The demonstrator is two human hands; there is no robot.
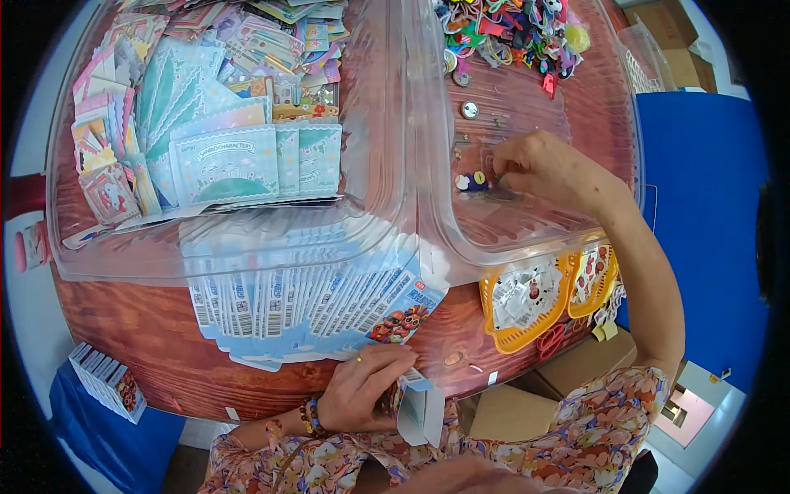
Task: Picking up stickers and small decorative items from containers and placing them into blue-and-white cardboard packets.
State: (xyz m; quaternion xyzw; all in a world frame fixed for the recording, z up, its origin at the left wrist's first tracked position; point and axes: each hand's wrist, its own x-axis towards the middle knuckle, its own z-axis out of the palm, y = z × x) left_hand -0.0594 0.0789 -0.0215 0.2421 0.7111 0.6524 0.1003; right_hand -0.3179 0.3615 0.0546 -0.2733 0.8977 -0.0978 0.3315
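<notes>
A broad blue surface spans the right side, with brown cartons near its far end. A pink object shows at the far left.
</notes>
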